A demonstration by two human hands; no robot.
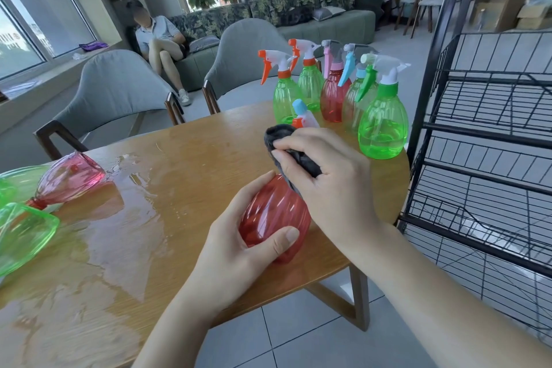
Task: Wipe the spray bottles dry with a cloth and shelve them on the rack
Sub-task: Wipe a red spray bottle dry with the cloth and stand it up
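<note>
On the near part of the table [185, 164], the left hand [239, 254] holds a spray bottle [276, 218], with the right hand [328, 176] and cloth [286, 143] just beyond and above it. Five upright bottles [331, 89] stand clustered at the far right corner. Bottles lying on their sides [38, 197] occupy the left edge, a puddle [125, 212] to their right. The rack [484, 140] stands right of the table; two chairs [119, 92] lie behind it.

The left hand [239, 248] is held low and near, fingers and thumb curled in a cupped grip. The right hand [325, 176] is raised just beyond it, fingers bent in a pinch, forearm stretched from the near right.
</note>
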